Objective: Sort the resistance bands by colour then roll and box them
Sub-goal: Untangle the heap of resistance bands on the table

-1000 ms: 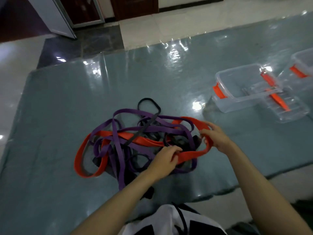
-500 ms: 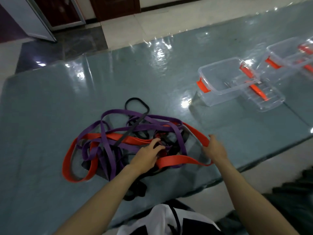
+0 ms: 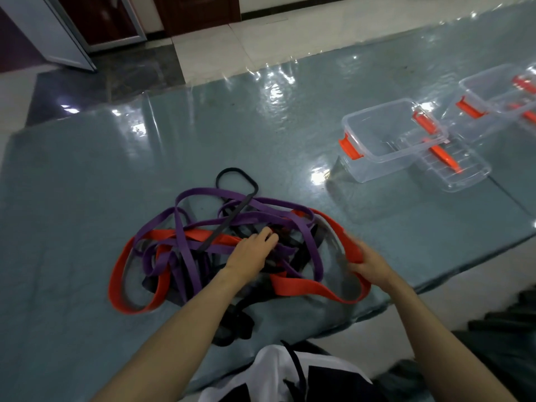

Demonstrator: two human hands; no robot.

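Observation:
A tangled heap of resistance bands lies on the shiny grey-blue table: purple bands, red bands and black bands loop through each other. My left hand rests on the middle of the heap, its fingers spread over purple and black strands; whether it grips one is unclear. At the heap's right edge my right hand is closed on a wide red band, which curves down toward the table's near edge.
A clear plastic box with red clips stands at the right, its lid lying beside it. Another clear box sits further right. The table's near edge runs just behind my right wrist. A tiled floor lies beyond.
My left hand let go of the red band and moved up onto the heap's middle. My right hand pulled the red band's right loop outward toward the table edge.

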